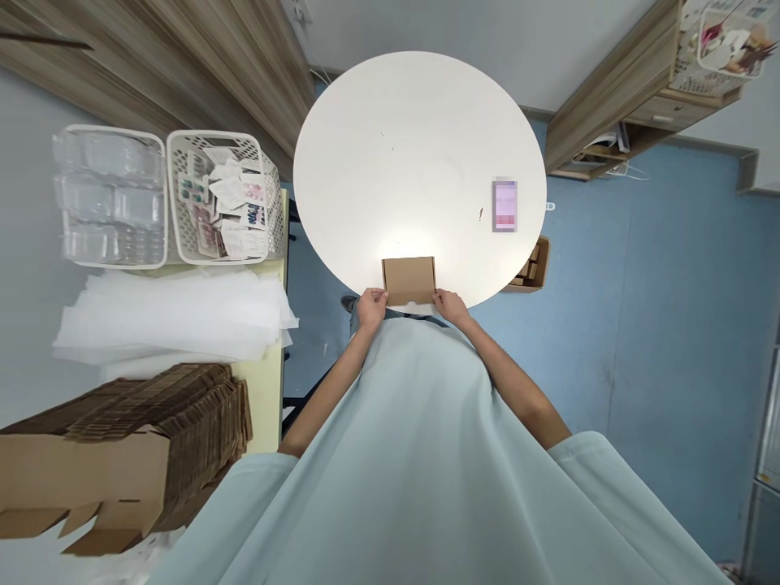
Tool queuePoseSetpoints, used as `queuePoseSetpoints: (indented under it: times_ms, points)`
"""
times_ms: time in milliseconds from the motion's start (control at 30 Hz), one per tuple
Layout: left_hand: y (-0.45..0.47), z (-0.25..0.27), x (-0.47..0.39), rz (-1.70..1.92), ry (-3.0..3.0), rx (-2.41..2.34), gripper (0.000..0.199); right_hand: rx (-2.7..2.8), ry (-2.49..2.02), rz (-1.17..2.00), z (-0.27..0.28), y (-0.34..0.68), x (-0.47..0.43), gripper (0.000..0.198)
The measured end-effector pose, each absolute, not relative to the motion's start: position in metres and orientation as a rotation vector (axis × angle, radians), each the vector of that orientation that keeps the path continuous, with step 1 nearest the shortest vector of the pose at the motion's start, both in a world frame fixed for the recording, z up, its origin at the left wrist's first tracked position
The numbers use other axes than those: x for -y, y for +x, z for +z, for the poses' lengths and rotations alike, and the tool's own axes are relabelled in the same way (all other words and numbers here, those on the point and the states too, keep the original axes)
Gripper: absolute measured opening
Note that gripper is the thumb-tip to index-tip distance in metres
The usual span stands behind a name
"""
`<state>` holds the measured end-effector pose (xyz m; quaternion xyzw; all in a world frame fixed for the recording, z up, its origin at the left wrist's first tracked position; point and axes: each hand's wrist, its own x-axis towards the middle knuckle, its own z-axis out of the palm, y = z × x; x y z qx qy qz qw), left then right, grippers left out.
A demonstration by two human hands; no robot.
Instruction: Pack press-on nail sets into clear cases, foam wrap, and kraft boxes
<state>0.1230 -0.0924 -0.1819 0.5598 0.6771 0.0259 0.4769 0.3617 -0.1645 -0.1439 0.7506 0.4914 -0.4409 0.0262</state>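
A small brown cardboard box [409, 279] lies at the near edge of the white round table [414, 138], its lid side facing up. My left hand [371, 309] grips the box's near left corner with closed fingers. On the opposite side, my right hand [451, 306] pinches the near right corner. The box sits level between both hands, and its contents, if any, are hidden. A phone-like object with a blurred pink and purple face [504, 205] rests on the right part of the table.
To the left stand a basket of clear plastic boxes [115, 199] and a basket of small packets [225, 199]. White sheets [171, 313] and a stack of flattened cardboard boxes [183, 431] lie nearer. An open carton [536, 272] holds brown boxes beside the table.
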Motion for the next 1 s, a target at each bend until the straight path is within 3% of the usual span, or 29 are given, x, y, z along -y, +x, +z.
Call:
queuePoseSetpoints:
  times_ms: [233,400,600,800,1000]
  points:
    - [0.123,-0.178,0.096,0.193,1.269,-1.648,0.037,-1.467,2.437,-1.368,-0.152,0.364,0.167,0.033]
    - [0.125,-0.172,0.095,0.171,1.353,-1.621,0.040,-1.478,2.604,-1.399,-0.161,0.364,0.168,0.045]
    - [0.123,-0.146,0.093,0.336,1.431,-1.530,0.026,-1.552,2.849,-1.623,-0.147,0.372,0.166,0.032]
    - [0.125,-0.122,0.086,0.372,1.346,-1.523,0.042,-1.512,2.938,-1.615,-0.121,0.387,0.166,0.048]
    - [0.131,-0.137,0.072,0.419,1.271,-1.446,0.050,-1.451,3.016,-1.820,-0.135,0.393,0.161,0.058]
